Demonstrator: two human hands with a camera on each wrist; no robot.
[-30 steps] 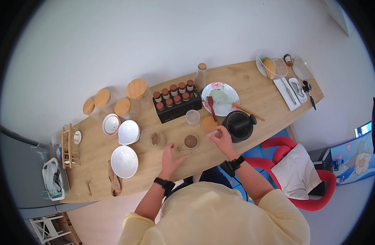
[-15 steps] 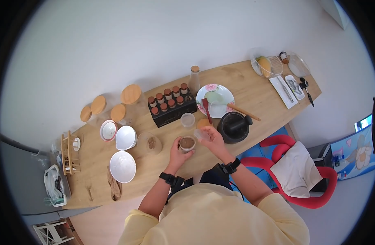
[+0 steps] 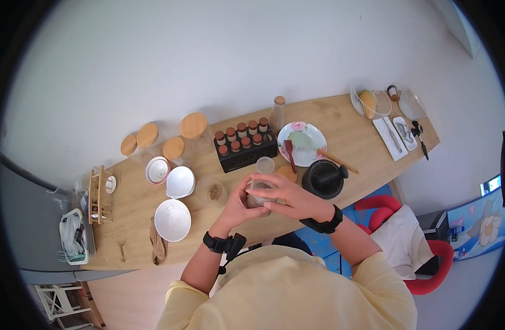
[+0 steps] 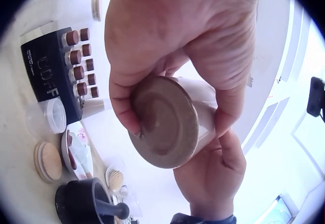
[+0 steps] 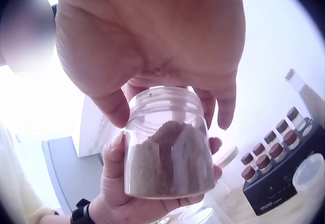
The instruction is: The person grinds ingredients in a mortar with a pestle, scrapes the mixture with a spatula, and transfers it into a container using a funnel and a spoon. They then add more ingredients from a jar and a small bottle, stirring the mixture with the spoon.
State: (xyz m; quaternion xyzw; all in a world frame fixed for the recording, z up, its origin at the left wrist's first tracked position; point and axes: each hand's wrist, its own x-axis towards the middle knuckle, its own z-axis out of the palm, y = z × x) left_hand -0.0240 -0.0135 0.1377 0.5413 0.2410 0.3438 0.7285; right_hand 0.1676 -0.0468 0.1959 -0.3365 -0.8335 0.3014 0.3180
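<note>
A small clear jar of brown powder [image 5: 170, 170] is raised over the table in front of the body. My left hand [image 3: 235, 211] grips it from the side and below, its thumb and fingers wrapped round the wall. From above, my right hand [image 3: 296, 199] holds a clear lid [image 5: 163, 98] at the jar's mouth, with thumb and fingertips round the rim. The jar's base [image 4: 165, 125] is tipped toward the left wrist camera. Just left of the hands stands a clear container [image 3: 210, 190] with some brown stuff in its bottom.
A black spice rack [image 3: 247, 156] of cork-topped bottles stands behind the hands, beside a small clear tub [image 3: 265, 164]. Rightward are a floral plate [image 3: 317, 132] and a black mortar with pestle [image 3: 322, 188]. White bowls [image 3: 173, 221] and wooden-lidded jars [image 3: 194, 125] stand to the left.
My left hand has taken hold of the powder jar and lifted it off the table. The right hand has brought the clear lid over from the right onto the jar's mouth.
</note>
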